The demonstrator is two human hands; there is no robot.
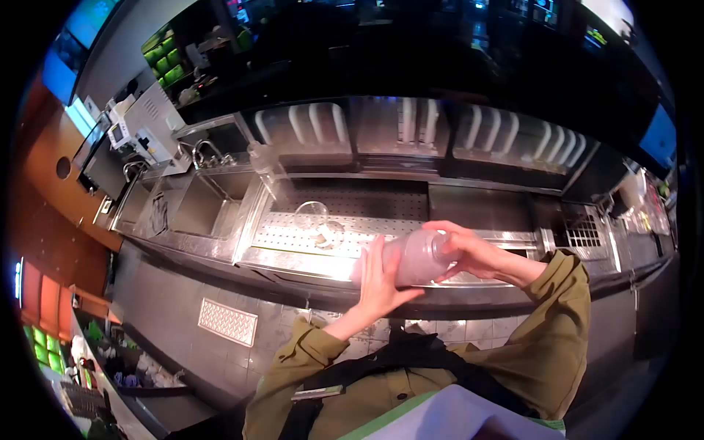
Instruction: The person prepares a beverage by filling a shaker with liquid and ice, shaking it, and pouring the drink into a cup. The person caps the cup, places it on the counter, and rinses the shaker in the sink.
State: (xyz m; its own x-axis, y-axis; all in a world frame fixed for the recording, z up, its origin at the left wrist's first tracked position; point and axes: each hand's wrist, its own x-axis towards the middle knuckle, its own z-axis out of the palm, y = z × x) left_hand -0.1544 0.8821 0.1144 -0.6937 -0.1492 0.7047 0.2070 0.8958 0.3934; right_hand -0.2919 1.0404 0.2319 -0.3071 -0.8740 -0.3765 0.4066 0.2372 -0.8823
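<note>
A frosted, translucent container (416,258), tilted nearly on its side, is held between both hands above the counter's front edge. My left hand (378,282) presses against its left end, thumb stretched toward me. Around its right end, my right hand (469,253) has its fingers wrapped. Left of the hands, a clear round glass (312,214) and a small clear vessel (328,235) rest on the perforated metal tray (367,192). A tall clear container (268,172) stands at the tray's back left corner.
Metal sinks (209,205) with faucets lie to the left, beside a white machine (147,125). Behind the counter are bins with pale curved bars (315,123). A black grate (583,226) is at the right. A metal plate (228,321) lies on the floor.
</note>
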